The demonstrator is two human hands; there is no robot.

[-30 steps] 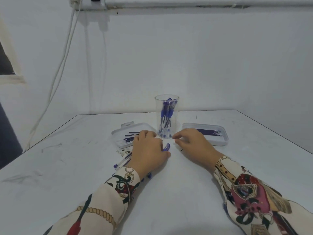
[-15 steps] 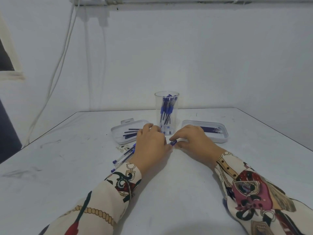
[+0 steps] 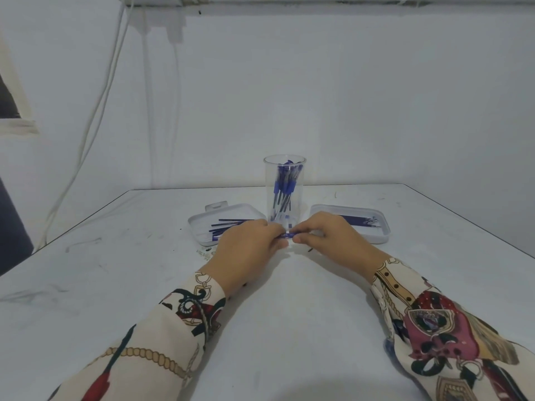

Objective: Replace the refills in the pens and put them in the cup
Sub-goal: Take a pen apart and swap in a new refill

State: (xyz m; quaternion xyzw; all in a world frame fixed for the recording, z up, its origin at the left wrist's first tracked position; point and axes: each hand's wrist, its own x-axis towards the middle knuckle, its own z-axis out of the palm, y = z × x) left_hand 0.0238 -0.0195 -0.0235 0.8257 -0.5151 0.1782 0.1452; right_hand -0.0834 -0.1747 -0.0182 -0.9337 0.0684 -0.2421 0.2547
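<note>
Now the pen [image 3: 286, 235] is off the table and held level between both hands, just in front of the cup [image 3: 284, 192]. A second ago it lay under the left hand [image 3: 247, 250] with only its blue end showing, and the right hand [image 3: 327, 237] rested apart from it; half a second ago the two hands met at that end. The left hand's fingers are curled round one end and the right hand pinches the other between thumb and fingertips, so only a short blue stretch of the pen shows between them. Whether the hands are twisting or pulling cannot be told. I judge this to be the start of opening the pen so the refill can come out; nothing has separated yet that can be seen. The loose pens that showed by the left wrist earlier are now hidden behind that hand. The cup beyond the fingertips already holds a bunch of blue pens standing tip down. Past the left hand sits a white tray [image 3: 202, 227] with a few dark refills [image 3: 228, 224] in it, and past the right hand a second tray [image 3: 382, 230] with more refills [image 3: 360, 220] bunched at its far side; which tray holds new ones cannot be told. Patterned sleeves cover both forearms.
</note>
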